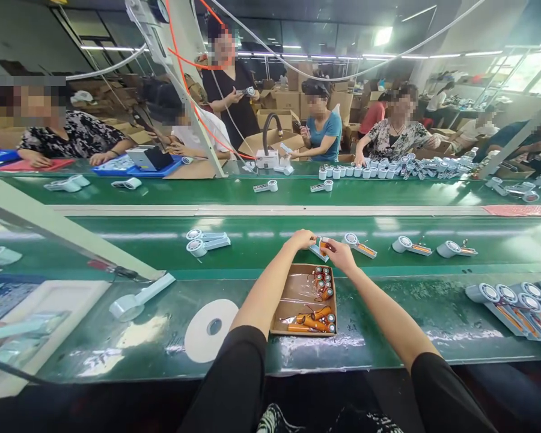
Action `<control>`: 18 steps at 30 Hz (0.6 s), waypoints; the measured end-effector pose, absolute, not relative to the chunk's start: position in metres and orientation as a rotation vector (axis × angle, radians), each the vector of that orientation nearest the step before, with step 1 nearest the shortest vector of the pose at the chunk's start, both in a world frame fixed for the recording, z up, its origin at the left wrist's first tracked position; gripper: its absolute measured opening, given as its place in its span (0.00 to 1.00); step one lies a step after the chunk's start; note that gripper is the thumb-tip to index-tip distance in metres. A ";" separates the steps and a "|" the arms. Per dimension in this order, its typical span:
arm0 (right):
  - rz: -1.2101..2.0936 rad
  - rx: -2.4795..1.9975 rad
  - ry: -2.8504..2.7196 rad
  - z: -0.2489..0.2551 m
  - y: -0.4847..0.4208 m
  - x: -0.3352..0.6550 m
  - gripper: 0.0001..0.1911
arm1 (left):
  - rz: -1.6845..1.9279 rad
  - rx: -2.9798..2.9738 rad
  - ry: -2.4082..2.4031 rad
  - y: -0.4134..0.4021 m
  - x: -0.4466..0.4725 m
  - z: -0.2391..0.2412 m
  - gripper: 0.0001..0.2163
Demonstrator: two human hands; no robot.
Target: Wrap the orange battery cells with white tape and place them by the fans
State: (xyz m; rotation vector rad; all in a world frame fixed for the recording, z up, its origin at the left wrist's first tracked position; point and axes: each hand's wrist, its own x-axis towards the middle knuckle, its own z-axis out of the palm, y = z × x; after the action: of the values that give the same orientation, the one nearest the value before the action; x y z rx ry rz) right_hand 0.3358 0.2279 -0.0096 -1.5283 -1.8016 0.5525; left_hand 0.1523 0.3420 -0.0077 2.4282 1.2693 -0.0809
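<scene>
Over the green belt, both my hands meet at one light-blue handheld fan housing (319, 252). My left hand (303, 239) closes on its far end, hiding the round head. My right hand (341, 254) pinches an orange battery (324, 245) at the housing's handle; how far it sits inside is hard to make out. Just below, a cardboard box (283, 330) holds several orange batteries (309, 322) with wires, some standing and some lying down. Right of my hands, a fan housing (359, 245) with an orange battery in its handle lies on the belt.
A white tape roll (198, 331) lies left of the box. Several fan housings (507, 307) are grouped at the right edge. A slanted metal post (72, 231) crosses the left side. Co-workers sit beyond the far belt (225, 191), which carries more fan parts.
</scene>
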 end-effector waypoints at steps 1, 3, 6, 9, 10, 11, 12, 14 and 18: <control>0.527 -1.554 -1.845 -0.012 0.228 0.336 0.12 | -0.076 2.422 1.280 0.342 0.155 -0.009 0.15; 0.486 -1.605 -1.928 -0.015 0.228 0.339 0.13 | -0.073 2.409 1.299 0.343 0.161 -0.011 0.15; 0.434 -1.694 -2.039 -0.016 0.229 0.344 0.12 | -0.073 2.386 1.324 0.342 0.168 -0.012 0.15; 0.383 -1.782 -2.147 -0.013 0.231 0.349 0.10 | -0.064 2.362 1.341 0.338 0.175 -0.012 0.15; 0.368 -1.806 -2.184 -0.011 0.232 0.349 0.10 | -0.058 2.353 1.345 0.337 0.177 -0.012 0.15; 0.356 -1.829 -2.221 -0.009 0.233 0.348 0.10 | -0.049 2.344 1.347 0.335 0.179 -0.011 0.15; 0.348 -1.849 -2.259 -0.007 0.233 0.346 0.11 | -0.038 2.332 1.349 0.334 0.182 -0.010 0.15; 0.344 -1.886 -2.335 -0.004 0.236 0.340 0.14 | 0.001 2.304 1.350 0.333 0.187 -0.004 0.15; 0.345 -1.951 -2.459 0.002 0.244 0.326 0.21 | 0.228 2.246 1.361 0.325 0.179 0.020 0.14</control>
State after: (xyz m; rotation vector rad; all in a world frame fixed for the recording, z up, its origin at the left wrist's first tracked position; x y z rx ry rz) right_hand 0.3257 0.2442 0.0023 -1.9513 -2.4591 0.3454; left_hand 0.1787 0.3251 0.0196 2.2459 1.3610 0.2283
